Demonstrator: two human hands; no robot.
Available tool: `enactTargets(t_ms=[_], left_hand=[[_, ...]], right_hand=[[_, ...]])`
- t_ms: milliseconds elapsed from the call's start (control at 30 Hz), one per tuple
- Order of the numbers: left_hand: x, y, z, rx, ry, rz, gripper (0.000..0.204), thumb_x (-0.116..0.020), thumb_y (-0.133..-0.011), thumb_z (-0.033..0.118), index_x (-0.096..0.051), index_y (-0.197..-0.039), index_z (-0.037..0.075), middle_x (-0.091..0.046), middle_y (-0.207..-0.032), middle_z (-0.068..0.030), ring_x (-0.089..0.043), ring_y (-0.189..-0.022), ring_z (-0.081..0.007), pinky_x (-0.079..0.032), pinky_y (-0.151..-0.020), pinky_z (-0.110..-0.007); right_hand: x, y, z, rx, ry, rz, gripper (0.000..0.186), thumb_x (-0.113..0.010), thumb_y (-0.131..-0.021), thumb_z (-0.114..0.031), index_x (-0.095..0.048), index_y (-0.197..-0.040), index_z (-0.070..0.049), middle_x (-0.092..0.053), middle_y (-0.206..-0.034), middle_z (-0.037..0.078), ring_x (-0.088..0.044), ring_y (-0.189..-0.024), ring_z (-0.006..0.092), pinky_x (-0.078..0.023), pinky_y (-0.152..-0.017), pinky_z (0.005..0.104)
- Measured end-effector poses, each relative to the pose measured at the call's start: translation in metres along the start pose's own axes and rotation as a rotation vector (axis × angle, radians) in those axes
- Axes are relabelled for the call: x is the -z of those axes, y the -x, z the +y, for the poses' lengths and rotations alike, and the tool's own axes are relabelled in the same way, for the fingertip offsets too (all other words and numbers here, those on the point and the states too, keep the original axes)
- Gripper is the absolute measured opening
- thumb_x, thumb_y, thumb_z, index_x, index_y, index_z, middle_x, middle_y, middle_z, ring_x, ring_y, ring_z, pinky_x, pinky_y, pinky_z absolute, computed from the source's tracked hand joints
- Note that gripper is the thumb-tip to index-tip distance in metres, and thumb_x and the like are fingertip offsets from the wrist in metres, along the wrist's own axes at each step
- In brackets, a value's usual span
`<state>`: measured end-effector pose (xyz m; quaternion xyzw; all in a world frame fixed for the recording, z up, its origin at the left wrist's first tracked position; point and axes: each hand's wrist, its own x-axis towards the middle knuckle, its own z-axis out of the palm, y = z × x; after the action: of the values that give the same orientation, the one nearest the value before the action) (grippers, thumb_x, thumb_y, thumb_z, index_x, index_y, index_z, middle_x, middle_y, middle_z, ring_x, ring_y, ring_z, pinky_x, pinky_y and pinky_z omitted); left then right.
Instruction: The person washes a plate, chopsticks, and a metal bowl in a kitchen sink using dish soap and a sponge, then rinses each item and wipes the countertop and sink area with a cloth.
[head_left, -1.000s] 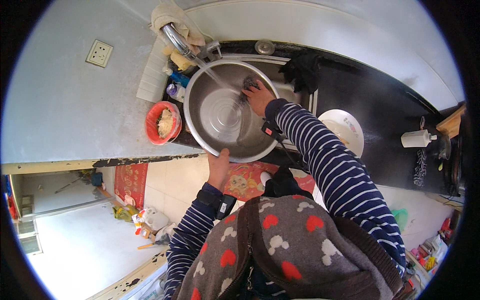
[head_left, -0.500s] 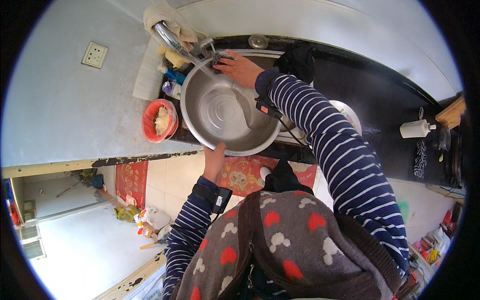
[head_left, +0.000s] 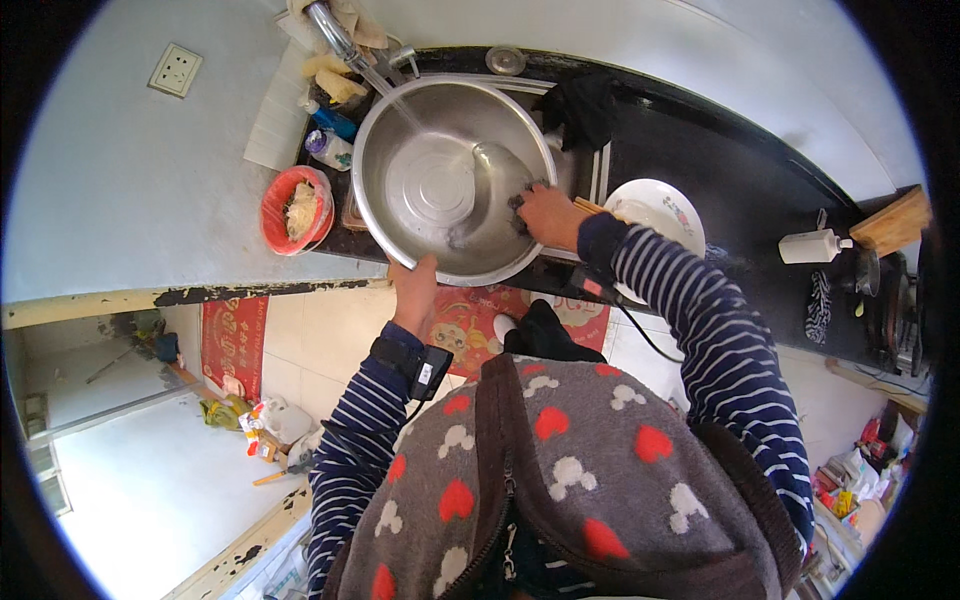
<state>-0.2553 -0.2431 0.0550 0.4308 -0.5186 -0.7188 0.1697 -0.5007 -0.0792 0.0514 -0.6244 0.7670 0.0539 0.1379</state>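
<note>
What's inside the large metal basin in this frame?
A stream of water from the faucet runs into the metal basin, and a dark scrubber is inside, in the right hand. That hand hides part of the scrubber and of the basin behind it.

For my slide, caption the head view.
Left hand gripping a metal basin, right hand holding a dark scourer inside it.

Silver basin (head_left: pixel 430 188); dark scourer (head_left: pixel 518 204); navy, white-striped sleeves (head_left: pixel 690 295).
</note>
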Motion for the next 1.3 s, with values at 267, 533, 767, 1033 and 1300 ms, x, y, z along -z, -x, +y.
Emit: enactTargets(t_ms=[267,533,767,1033,1300], left_hand=[[-0.024,0.015,0.025,0.011,-0.025,0.025,0.064,-0.052,-0.088,0.001,-0.027,-0.147,0.008,-0.055,-0.127,-0.0181,-0.068,-0.103,-0.0329,-0.067,-0.064,-0.043],[-0.019,0.017,0.04,0.14,0.045,-0.071,0.055,-0.05,-0.09,0.002,-0.035,-0.143,0.004,-0.057,-0.127,-0.0181,-0.069,-0.104,-0.0329,-0.067,-0.066,-0.04],[-0.004,0.017,0.038,0.235,0.159,-0.123,0.04,-0.048,-0.092,0.002,-0.044,-0.132,-0.004,-0.06,-0.125,-0.0194,-0.068,-0.107,-0.0339,-0.066,-0.075,-0.043],[0.01,0.024,0.028,0.254,0.153,-0.151,0.028,-0.05,-0.095,0.008,-0.053,-0.121,-0.003,-0.063,-0.117,-0.0154,-0.068,-0.101,-0.0276,-0.064,-0.079,-0.037],[0.008,0.04,0.029,0.322,0.222,-0.15,0.02,-0.05,-0.098,0.01,-0.057,-0.111,-0.003,-0.064,-0.112,-0.0137,-0.068,-0.098,-0.0255,-0.064,-0.079,-0.035]], right_hand=[[-0.006,0.055,-0.075,-0.058,-0.492,0.327,0.029,-0.063,-0.087,-0.012,-0.07,-0.113,-0.003,-0.064,-0.12,0.021,-0.059,-0.109,0.0397,-0.051,-0.094,0.0467],[-0.003,0.07,-0.063,-0.169,-0.531,0.565,0.036,-0.064,-0.086,-0.006,-0.068,-0.122,-0.006,-0.06,-0.136,0.02,-0.056,-0.12,0.0389,-0.047,-0.103,0.0451],[-0.013,0.021,-0.033,-0.281,-0.339,0.69,0.034,-0.063,-0.086,-0.008,-0.067,-0.119,0.0,-0.059,-0.137,0.021,-0.055,-0.117,0.0391,-0.047,-0.101,0.0436],[-0.015,-0.033,-0.023,-0.18,-0.398,0.339,0.017,-0.065,-0.078,-0.008,-0.072,-0.082,0.006,-0.071,-0.09,0.027,-0.067,-0.085,0.0419,-0.054,-0.083,0.046],[-0.016,-0.106,-0.076,0.18,-0.906,0.15,0.037,-0.063,-0.074,-0.011,-0.076,-0.109,-0.01,-0.074,-0.102,0.019,-0.07,-0.096,0.0379,-0.054,-0.085,0.0461]])
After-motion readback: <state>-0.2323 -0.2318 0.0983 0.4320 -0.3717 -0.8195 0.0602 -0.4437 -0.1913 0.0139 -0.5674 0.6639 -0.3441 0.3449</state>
